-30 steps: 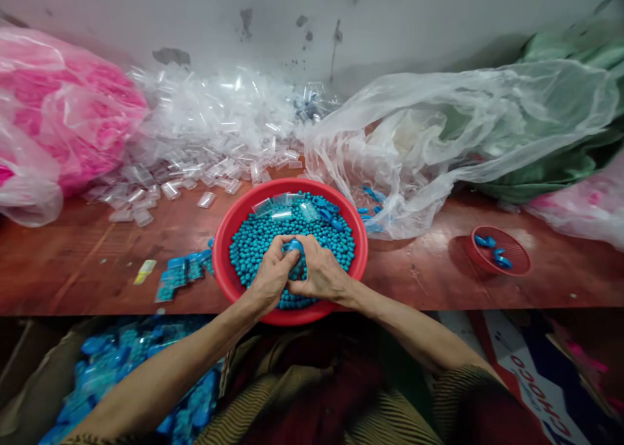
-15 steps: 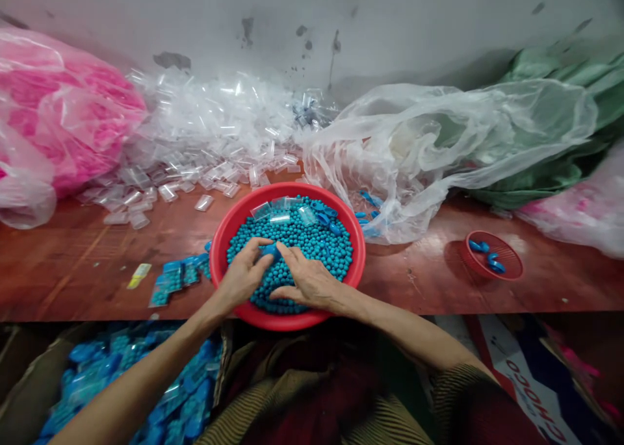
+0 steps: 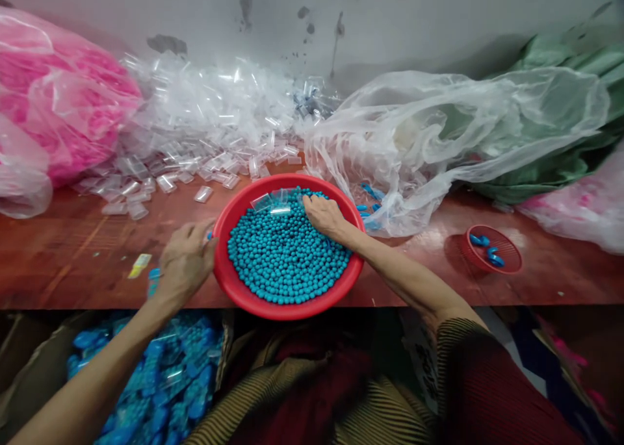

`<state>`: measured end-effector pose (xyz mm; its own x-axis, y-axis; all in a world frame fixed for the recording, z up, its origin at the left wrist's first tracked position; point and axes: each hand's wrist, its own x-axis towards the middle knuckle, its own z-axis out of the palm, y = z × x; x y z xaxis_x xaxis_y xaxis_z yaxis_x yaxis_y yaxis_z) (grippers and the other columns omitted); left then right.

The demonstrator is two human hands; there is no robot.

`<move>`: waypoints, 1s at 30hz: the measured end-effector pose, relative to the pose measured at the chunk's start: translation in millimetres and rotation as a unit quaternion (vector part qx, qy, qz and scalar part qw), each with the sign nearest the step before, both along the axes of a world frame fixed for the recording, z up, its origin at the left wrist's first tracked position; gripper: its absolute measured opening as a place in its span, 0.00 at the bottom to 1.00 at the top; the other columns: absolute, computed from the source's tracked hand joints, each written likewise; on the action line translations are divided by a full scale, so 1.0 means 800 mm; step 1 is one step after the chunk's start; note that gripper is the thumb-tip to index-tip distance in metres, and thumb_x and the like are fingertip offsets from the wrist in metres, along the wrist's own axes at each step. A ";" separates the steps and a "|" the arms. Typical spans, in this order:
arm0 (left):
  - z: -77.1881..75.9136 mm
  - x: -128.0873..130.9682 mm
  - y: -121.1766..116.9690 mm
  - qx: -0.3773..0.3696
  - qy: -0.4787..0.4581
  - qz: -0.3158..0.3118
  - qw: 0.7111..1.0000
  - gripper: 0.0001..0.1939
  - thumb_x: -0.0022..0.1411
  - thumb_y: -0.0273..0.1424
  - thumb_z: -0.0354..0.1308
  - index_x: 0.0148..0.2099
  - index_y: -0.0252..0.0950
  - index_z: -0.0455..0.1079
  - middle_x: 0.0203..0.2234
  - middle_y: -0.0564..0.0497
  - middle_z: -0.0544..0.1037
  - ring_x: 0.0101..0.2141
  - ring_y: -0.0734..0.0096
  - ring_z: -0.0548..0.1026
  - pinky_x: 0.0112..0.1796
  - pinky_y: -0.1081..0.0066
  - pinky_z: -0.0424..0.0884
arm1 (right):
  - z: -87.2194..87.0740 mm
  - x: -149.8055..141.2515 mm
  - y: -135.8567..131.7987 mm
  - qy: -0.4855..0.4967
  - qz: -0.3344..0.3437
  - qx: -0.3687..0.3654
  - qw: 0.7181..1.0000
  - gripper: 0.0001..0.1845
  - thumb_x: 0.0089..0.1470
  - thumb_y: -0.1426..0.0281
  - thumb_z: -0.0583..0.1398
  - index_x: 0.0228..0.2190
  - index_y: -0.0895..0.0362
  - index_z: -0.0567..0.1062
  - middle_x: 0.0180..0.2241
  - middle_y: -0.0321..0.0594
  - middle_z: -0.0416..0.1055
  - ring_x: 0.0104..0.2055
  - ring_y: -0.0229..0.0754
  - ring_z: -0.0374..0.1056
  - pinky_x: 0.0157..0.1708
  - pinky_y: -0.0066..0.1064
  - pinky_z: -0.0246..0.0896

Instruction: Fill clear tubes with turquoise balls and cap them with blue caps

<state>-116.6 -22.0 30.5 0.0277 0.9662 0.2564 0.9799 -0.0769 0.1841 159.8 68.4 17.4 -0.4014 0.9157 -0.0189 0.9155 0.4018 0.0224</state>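
Observation:
A red bowl full of small teal beads stands at the near edge of a wooden table. My right hand rests on the beads at the bowl's far right, fingers curled down beside a few clear packets; what it grips is hidden. My left hand is outside the bowl, just left of its rim, fingers bent over a small pile of blue filled packets. I cannot make out what it holds.
A heap of empty clear packets lies behind the bowl. A pink bag sits far left, a crumpled clear bag and green bag right. A small red basket holds blue caps. Below the table stands a box of blue packets.
Both hands were together over the middle of the beads. My left hand has moved out of the bowl to the left; my right hand has reached to the bowl's far right.

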 end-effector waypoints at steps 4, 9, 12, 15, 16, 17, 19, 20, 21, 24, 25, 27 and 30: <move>0.002 0.080 0.019 0.001 -0.071 -0.124 0.990 0.24 0.61 0.31 0.47 0.59 0.32 0.59 0.52 0.39 0.68 0.52 0.56 0.66 0.52 0.60 0.62 | 0.012 0.007 -0.002 0.107 0.025 -0.021 0.994 0.15 0.61 0.71 0.47 0.44 0.63 0.68 0.41 0.50 0.72 0.43 0.46 0.68 0.39 0.32 0.58; -0.010 0.140 0.049 -0.090 -0.113 -0.218 0.965 0.22 0.60 0.29 0.49 0.57 0.34 0.59 0.50 0.39 0.70 0.51 0.55 0.68 0.49 0.58 0.63 | 0.025 0.008 -0.022 0.245 0.120 -0.162 0.948 0.11 0.59 0.73 0.51 0.38 0.62 0.72 0.31 0.39 0.73 0.33 0.37 0.67 0.35 0.26 0.57; -0.013 0.143 0.050 -0.181 -0.117 -0.197 0.956 0.19 0.63 0.33 0.46 0.55 0.33 0.61 0.38 0.40 0.75 0.41 0.55 0.74 0.41 0.63 0.66 | 0.029 0.022 -0.032 0.230 0.095 -0.188 0.950 0.11 0.59 0.71 0.53 0.41 0.60 0.72 0.31 0.38 0.74 0.33 0.38 0.68 0.35 0.27 0.58; -0.015 0.131 0.042 -0.255 -0.092 -0.174 0.947 0.17 0.61 0.34 0.48 0.51 0.35 0.64 0.35 0.41 0.76 0.38 0.55 0.74 0.38 0.65 0.65 | 0.032 0.041 -0.042 0.100 0.033 -0.153 0.983 0.13 0.58 0.67 0.55 0.39 0.60 0.73 0.35 0.46 0.75 0.39 0.46 0.70 0.37 0.32 0.59; -0.017 0.127 0.040 -0.283 -0.087 -0.170 0.940 0.15 0.60 0.34 0.49 0.48 0.35 0.66 0.35 0.42 0.76 0.38 0.55 0.74 0.38 0.66 0.65 | 0.032 0.044 -0.046 0.052 0.025 -0.150 0.987 0.13 0.57 0.65 0.55 0.38 0.61 0.74 0.36 0.49 0.75 0.41 0.49 0.71 0.38 0.34 0.60; -0.020 0.125 0.038 -0.307 -0.087 -0.165 0.933 0.14 0.59 0.33 0.50 0.46 0.36 0.67 0.34 0.43 0.77 0.38 0.56 0.74 0.38 0.66 0.64 | 0.030 0.046 -0.050 0.012 0.025 -0.154 0.988 0.14 0.56 0.63 0.56 0.38 0.61 0.74 0.36 0.51 0.75 0.42 0.51 0.71 0.37 0.35 0.61; -0.029 0.124 0.038 -0.334 -0.104 -0.153 0.924 0.10 0.57 0.31 0.52 0.41 0.37 0.68 0.34 0.44 0.77 0.38 0.57 0.74 0.39 0.67 0.64 | 0.022 0.042 -0.058 -0.030 0.029 -0.163 0.986 0.16 0.55 0.62 0.57 0.39 0.61 0.73 0.38 0.53 0.75 0.42 0.53 0.71 0.37 0.35 0.62; -0.034 0.127 0.040 -0.338 -0.123 -0.145 0.922 0.08 0.56 0.30 0.53 0.38 0.36 0.68 0.33 0.44 0.77 0.39 0.56 0.73 0.40 0.66 0.63 | 0.016 0.039 -0.061 -0.035 0.028 -0.165 0.985 0.15 0.55 0.63 0.57 0.40 0.61 0.72 0.38 0.53 0.75 0.42 0.52 0.72 0.36 0.35 0.62; -0.039 0.133 0.043 -0.341 -0.144 -0.136 0.919 0.05 0.54 0.29 0.54 0.35 0.36 0.68 0.32 0.43 0.76 0.39 0.55 0.73 0.41 0.65 0.63 | 0.011 0.035 -0.064 -0.035 0.025 -0.166 0.985 0.15 0.55 0.65 0.57 0.41 0.61 0.71 0.39 0.53 0.75 0.42 0.52 0.72 0.36 0.35 0.63; -0.054 0.160 0.058 -0.356 -0.206 -0.115 0.904 0.04 0.46 0.25 0.57 0.24 0.36 0.64 0.25 0.44 0.74 0.39 0.52 0.72 0.40 0.63 0.63 | -0.001 0.029 -0.065 -0.022 0.000 -0.169 0.985 0.16 0.55 0.66 0.57 0.43 0.62 0.70 0.40 0.54 0.75 0.43 0.52 0.72 0.36 0.36 0.64; -0.059 0.170 0.064 -0.364 -0.222 -0.112 0.898 0.07 0.44 0.24 0.58 0.21 0.36 0.62 0.23 0.44 0.73 0.38 0.53 0.72 0.40 0.64 0.63 | -0.003 0.029 -0.064 -0.017 -0.013 -0.164 0.986 0.16 0.55 0.65 0.57 0.43 0.61 0.69 0.40 0.54 0.75 0.43 0.53 0.72 0.36 0.36 0.64; -0.066 0.190 0.076 -0.382 -0.257 -0.110 0.881 0.10 0.42 0.23 0.58 0.17 0.37 0.59 0.20 0.47 0.70 0.35 0.55 0.72 0.37 0.65 0.64 | -0.003 0.034 -0.063 -0.006 -0.035 -0.145 0.989 0.16 0.56 0.64 0.55 0.42 0.61 0.69 0.40 0.54 0.75 0.43 0.53 0.71 0.37 0.37 0.64; -0.072 0.202 0.086 -0.416 -0.333 -0.103 0.840 0.10 0.43 0.25 0.57 0.18 0.37 0.58 0.16 0.52 0.66 0.27 0.63 0.70 0.29 0.68 0.64 | -0.002 0.044 -0.061 0.028 -0.048 -0.128 0.990 0.15 0.57 0.66 0.52 0.43 0.61 0.69 0.39 0.52 0.74 0.43 0.51 0.71 0.39 0.37 0.63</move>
<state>45.3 46.6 -26.8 0.3350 0.8106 -0.4803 0.6199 0.1943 0.7603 194.9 19.3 16.2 -0.3196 0.9178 -0.2356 0.9467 0.2984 -0.1215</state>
